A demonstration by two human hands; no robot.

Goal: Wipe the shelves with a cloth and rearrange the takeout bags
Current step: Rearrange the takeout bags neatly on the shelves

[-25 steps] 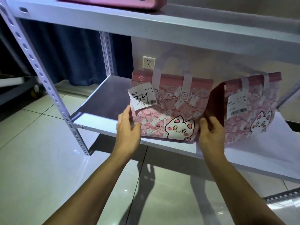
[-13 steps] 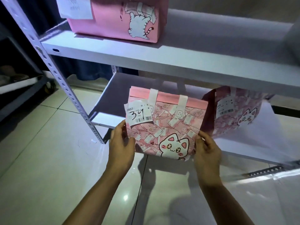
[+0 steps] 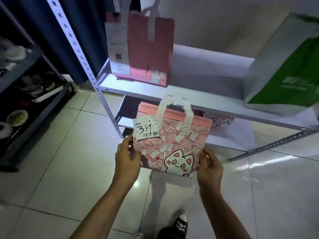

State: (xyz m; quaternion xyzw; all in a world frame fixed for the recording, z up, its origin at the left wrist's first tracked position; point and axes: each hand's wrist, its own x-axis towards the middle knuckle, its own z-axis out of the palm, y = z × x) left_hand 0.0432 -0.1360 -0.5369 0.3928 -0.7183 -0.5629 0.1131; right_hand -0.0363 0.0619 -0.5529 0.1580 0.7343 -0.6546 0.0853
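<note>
Pink fabric with a banknote print and a white cat covers the takeout bag (image 3: 172, 144), which is held upright in the air in front of the shelving, clear of the lower shelf (image 3: 229, 144). The left hand (image 3: 126, 157) grips its left edge with curled fingers; the right hand (image 3: 209, 167) grips the lower right corner, thumb on the front face. The bag's bottom edge is partly covered by both hands. A white label (image 3: 146, 129) marked "34" is stuck to the upper left of the bag; its smaller print is unreadable.

Behind the bag, a second cat-print bag (image 3: 219, 120) on the lower shelf is mostly hidden by the middle shelf (image 3: 198, 94). On the middle shelf stand a blurred plain pink bag (image 3: 148, 49) at the left and a green-and-white bag (image 3: 284, 69), tilted and cut off by the right frame edge. A dark rack (image 3: 25, 80) at the left holds dishes, indistinct in shadow. A black sneaker (image 3: 180, 223) shows on the tiled floor (image 3: 60, 169).
</note>
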